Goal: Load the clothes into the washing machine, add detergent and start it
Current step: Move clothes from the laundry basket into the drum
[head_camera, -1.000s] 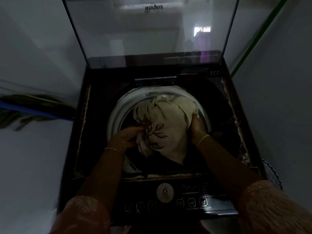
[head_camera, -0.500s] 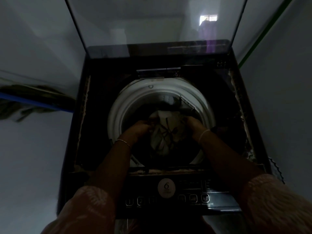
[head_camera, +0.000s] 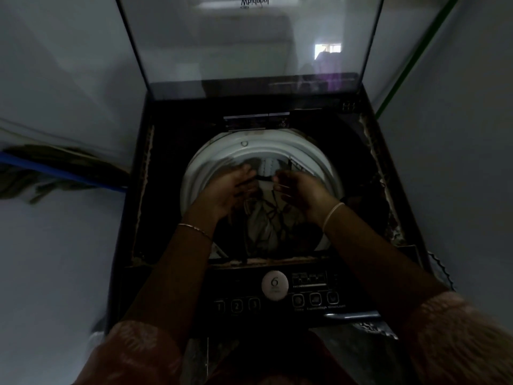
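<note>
Down in the drum, the pale cloth with dark leaf print (head_camera: 262, 220) lies at about 6 o'clock of the opening, below and between both hands. The left hand (head_camera: 231, 191) and right hand (head_camera: 301, 190) hover over it empty, fingers loosely spread and slightly curled, apart from the fabric as far as I can tell. By my reading, loading is the step in hand and this piece is in; next comes more laundry or the detergent, neither visible. The white drum rim (head_camera: 213, 162) rings the hands closely from 9 through 12 to 3 o'clock. The raised glass lid (head_camera: 249, 51) stands at 12, the control panel (head_camera: 277, 295) at 6, so the open way out is straight up.
</note>
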{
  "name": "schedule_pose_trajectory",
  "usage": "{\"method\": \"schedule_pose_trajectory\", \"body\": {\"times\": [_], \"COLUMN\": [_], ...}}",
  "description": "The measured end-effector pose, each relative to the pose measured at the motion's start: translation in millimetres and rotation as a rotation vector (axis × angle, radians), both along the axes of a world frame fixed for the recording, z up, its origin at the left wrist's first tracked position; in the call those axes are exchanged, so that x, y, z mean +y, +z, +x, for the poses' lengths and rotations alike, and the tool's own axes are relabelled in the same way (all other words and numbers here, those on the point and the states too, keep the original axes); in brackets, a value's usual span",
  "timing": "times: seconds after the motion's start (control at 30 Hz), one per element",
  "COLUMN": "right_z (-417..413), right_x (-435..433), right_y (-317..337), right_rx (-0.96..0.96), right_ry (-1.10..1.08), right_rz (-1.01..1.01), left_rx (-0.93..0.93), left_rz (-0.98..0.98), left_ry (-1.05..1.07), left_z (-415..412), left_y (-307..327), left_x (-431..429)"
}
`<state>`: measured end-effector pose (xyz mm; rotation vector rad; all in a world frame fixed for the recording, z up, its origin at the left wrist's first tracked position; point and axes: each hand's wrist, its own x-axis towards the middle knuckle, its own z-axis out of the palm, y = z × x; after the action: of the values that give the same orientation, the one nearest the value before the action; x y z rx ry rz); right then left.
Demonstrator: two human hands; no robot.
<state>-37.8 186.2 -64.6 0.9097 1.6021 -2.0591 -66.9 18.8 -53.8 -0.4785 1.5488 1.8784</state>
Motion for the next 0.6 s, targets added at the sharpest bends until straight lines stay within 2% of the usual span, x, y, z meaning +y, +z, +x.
{"method": "schedule_pose_trajectory", "body": {"times": [0.23, 0.4, 0.6], "right_z": [39, 74, 134], "right_x": [-32, -65, -99], "right_y": [36, 44, 55], "right_rx": [0.156, 0.302, 0.565], "right_ry": [-0.010, 0.083, 0.238], "right_rz": [-0.079, -0.014, 0.007], "left_rx": [0.114, 0.143, 0.194], "left_rz": [0.093, 0.119, 0.073], "left_ry": [0.123, 0.228, 0.498], "left_z": [49, 103, 183], "left_y": [28, 37, 47], "left_x": [-33, -65, -99]}}
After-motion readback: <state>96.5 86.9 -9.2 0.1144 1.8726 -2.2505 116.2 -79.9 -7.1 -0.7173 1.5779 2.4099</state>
